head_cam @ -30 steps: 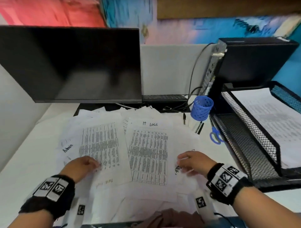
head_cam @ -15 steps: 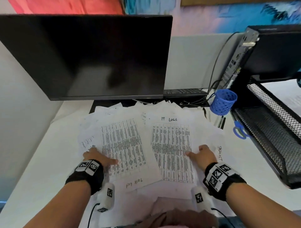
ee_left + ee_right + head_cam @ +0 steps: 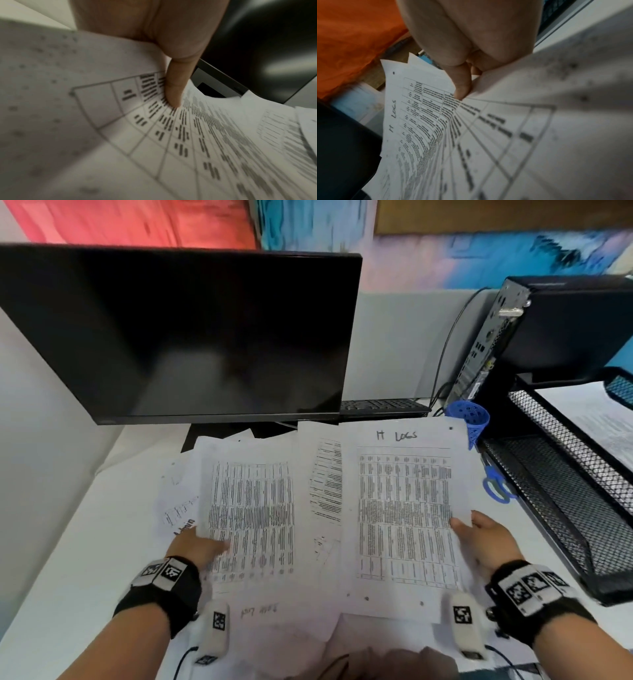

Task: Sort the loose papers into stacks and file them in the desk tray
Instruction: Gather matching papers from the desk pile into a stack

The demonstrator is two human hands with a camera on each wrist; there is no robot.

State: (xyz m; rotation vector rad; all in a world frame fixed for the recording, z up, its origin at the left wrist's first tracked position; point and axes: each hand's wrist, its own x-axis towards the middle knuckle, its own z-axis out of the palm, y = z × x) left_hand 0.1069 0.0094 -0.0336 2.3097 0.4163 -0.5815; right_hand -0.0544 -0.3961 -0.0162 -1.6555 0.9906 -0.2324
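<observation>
Left hand (image 3: 198,547) pinches a table-printed sheet (image 3: 251,518), right hand (image 3: 486,539) pinches the "IT LOGS" sheet (image 3: 404,518), both above the desk's pile; lift each singly, then match headings

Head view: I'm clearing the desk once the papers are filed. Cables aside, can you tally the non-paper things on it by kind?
Monitor: 1
Desktop computer: 1
Keyboard: 1
Blue pen cup: 1
Blue-handled scissors: 1
Black mesh tray: 1
Total: 6
</observation>
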